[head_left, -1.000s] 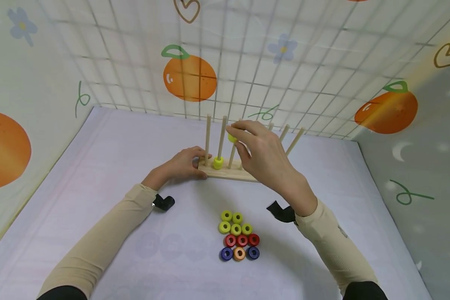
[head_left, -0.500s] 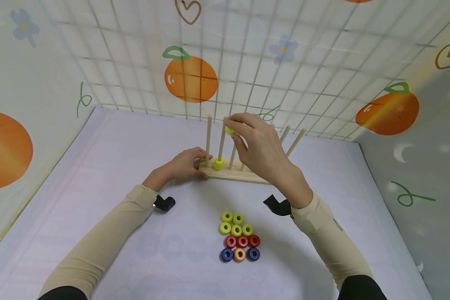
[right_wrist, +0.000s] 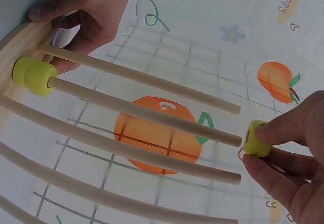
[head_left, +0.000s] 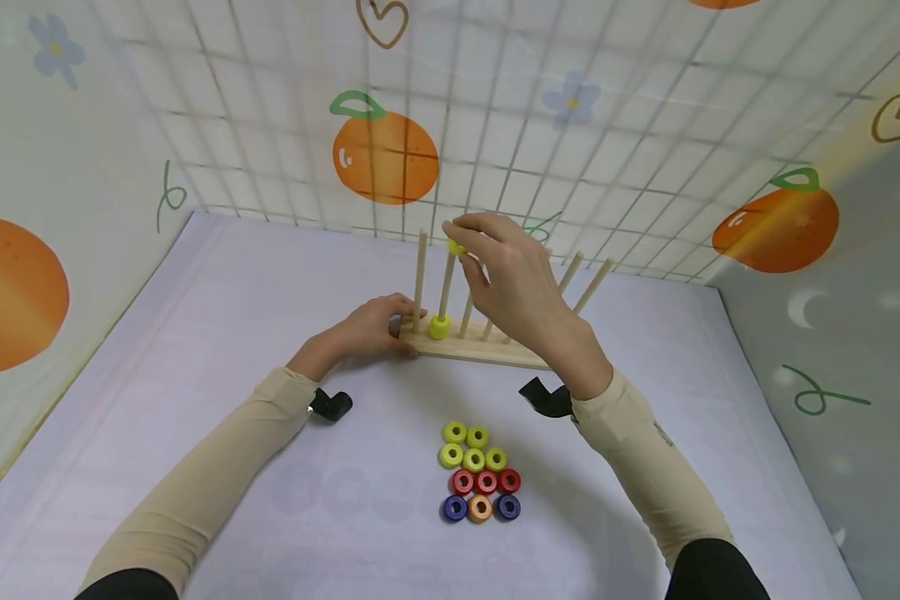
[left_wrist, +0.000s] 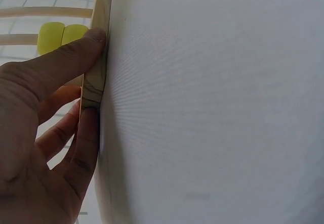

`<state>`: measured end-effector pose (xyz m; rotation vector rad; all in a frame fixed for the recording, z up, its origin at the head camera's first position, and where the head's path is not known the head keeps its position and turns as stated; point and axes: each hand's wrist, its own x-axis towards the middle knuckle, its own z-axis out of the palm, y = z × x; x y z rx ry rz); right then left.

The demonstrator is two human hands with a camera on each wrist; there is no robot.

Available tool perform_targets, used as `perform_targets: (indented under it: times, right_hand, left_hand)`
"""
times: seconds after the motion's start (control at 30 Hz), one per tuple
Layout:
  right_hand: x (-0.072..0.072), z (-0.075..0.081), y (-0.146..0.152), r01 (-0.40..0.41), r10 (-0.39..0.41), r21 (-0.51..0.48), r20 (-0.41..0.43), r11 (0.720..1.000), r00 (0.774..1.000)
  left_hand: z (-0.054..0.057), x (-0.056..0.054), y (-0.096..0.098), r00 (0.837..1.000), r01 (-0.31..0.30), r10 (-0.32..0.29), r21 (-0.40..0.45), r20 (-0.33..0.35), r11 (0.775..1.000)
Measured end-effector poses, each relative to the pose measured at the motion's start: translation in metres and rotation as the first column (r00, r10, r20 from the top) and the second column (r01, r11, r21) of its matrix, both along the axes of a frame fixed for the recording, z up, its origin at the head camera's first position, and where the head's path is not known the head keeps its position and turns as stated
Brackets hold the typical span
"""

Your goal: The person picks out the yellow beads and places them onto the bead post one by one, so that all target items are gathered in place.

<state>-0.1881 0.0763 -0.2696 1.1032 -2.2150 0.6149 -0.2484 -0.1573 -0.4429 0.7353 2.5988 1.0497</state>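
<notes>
My left hand (head_left: 363, 327) grips the left end of a wooden peg board (head_left: 480, 350), thumb in front and fingers round the end. Two yellow beads (right_wrist: 34, 76) sit stacked at the bottom of the board's second peg (head_left: 446, 285). Between thumb and fingers, my right hand (head_left: 521, 279) pinches another yellow bead (right_wrist: 257, 139). In the right wrist view that bead is just off the tip of the second peg, its hole facing the peg. The right hand hides part of the other pegs in the head view.
Loose beads lie in rows on the white table (head_left: 307, 517) in front of the board: several yellow beads (head_left: 474, 459), three red beads (head_left: 485, 482), two blue beads (head_left: 454, 508) and one orange bead (head_left: 480, 508). A patterned cloth wall (head_left: 270, 108) stands behind the board.
My right hand has moved up and left with the yellow bead, from beside the second peg to its top. The left hand keeps its grip on the board's end.
</notes>
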Motion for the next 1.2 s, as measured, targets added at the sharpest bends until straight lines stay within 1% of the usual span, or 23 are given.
perform_targets:
  times: [0.13,0.27,0.4,0.53,0.7,0.9,1.07,1.2]
  right_hand:
    - [-0.005,0.000,-0.003,0.010,-0.011,0.015,0.009,1.000,1.000]
    - [-0.009,0.001,-0.005,0.023,-0.024,0.028,0.024,0.999,0.999]
    - [-0.013,0.002,-0.006,0.036,-0.039,0.050,0.059,0.998,0.997]
    - [-0.014,0.002,-0.007,0.053,-0.059,0.072,0.093,0.996,0.994]
    - [-0.014,-0.001,-0.006,0.051,-0.056,0.062,0.086,0.997,0.995]
    - [-0.013,0.001,-0.005,0.047,-0.052,0.067,0.077,0.997,0.996]
    - [-0.015,0.000,-0.006,0.051,-0.059,0.088,0.091,0.995,0.994]
    - [-0.016,-0.001,-0.007,0.050,-0.058,0.092,0.081,0.995,0.995]
  left_hand:
    - [0.001,0.000,0.000,1.000,0.007,-0.007,-0.002,-0.009,1.000]
    - [0.002,0.001,-0.001,1.000,0.003,-0.003,-0.002,0.002,1.000]
    - [0.003,0.002,-0.001,1.000,-0.006,0.006,-0.008,0.013,1.000]
    - [0.002,0.001,-0.001,1.000,0.000,0.000,-0.018,0.004,1.000]
    - [0.002,0.001,-0.001,1.000,0.000,0.000,-0.020,0.001,1.000]
    - [0.005,0.002,0.000,1.000,-0.002,0.002,-0.014,0.003,1.000]
    - [0.003,0.001,0.000,1.000,0.005,-0.005,-0.021,-0.018,1.000]
    - [0.002,0.001,-0.001,1.000,0.006,-0.006,-0.022,-0.022,1.000]
